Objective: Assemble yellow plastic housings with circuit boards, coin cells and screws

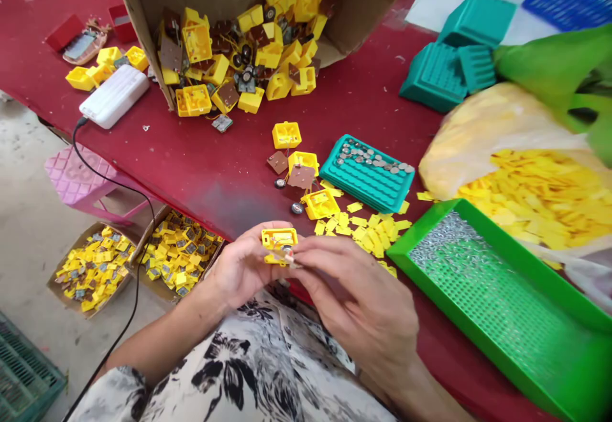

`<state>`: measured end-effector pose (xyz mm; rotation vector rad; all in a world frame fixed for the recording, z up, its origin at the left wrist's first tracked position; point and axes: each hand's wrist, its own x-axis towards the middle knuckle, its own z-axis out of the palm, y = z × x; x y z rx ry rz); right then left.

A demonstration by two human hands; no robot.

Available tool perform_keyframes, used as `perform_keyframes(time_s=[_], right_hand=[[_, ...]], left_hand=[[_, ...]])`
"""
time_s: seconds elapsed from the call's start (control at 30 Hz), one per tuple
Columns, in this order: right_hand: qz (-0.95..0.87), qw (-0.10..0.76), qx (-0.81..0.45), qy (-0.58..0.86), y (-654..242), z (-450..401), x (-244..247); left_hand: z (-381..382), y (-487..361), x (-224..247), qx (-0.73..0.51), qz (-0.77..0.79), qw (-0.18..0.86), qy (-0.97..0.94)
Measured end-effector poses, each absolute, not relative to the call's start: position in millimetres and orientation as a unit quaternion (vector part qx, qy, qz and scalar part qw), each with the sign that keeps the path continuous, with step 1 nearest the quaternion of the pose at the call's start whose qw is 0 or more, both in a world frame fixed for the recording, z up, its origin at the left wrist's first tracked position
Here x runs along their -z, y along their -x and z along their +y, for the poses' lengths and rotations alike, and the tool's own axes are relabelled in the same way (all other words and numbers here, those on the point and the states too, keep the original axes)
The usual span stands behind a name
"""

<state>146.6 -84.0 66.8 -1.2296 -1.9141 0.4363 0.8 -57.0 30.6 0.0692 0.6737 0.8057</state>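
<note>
Both my hands meet above the red table's front edge. My left hand (243, 269) and my right hand (354, 294) grip a small square yellow plastic housing (280, 243), with thin wires at its lower side. My right fingertips partly hide its lower corner. Just beyond my hands lie loose flat yellow pieces (363, 231), another yellow housing (320, 204), and a brown square pad (301, 176). A teal tray holding several silver button cells (367, 173) sits further ahead.
A tipped cardboard box (239, 1) spills yellow housings onto the red table (201, 160). A green tray of small metal parts (482, 294) stands to my right, near a bag of yellow pieces (530, 180). Cardboard trays of yellow parts (138, 259) sit low at left.
</note>
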Motion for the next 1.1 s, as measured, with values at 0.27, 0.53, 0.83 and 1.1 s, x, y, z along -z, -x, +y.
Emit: perform_keyframes(time_s=[0.27, 0.53, 0.83, 1.1], right_hand=[[-0.843, 0.33, -0.123, 0.407, -161.6, -91.1, -70.5], [-0.866, 0.265, -0.14, 0.401, -185.2, -100.6, -85.0], [-0.81, 0.283, -0.13, 0.496, -181.0, -101.4, -85.9], [-0.754, 0.311, -0.155, 0.557, -179.3, -94.5, -83.2]], left_hand=[[-57.5, 0.5, -38.8, -0.346, 0.327, 0.874, -0.091], [-58.4, -3.2, -50.8, -0.311, 0.331, 0.879, -0.144], [-57.9, -11.1, -52.1, -0.295, 0.352, 0.86, -0.224], [-58.8, -9.0, -46.5, -0.271, 0.302, 0.895, -0.188]])
